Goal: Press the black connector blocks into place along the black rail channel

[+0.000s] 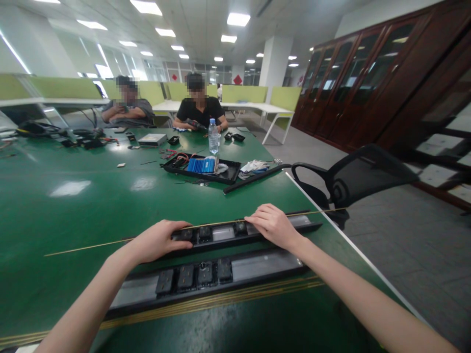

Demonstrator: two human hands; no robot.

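Observation:
A long black power strip housing (223,233) with a metal-lined channel and black socket modules lies across the green table. Along its far side runs a thin brass rod (88,247), whose ends stick out past both ends of the housing. My left hand (156,240) is closed around the housing's left part, thumb on the near side and fingers at the rod. At the right, the fingertips of my right hand (274,225) pinch the rod beside a socket module. Nearer to me lies a second power strip housing (265,264) with several socket modules in a row.
Several loose brass rods (191,305) lie along the near housing. Farther back are a black tray (231,172) with blue parts, white gloves (253,167), a black strip (253,180) and a water bottle (213,137). Two people sit beyond; an office chair (353,181) stands right.

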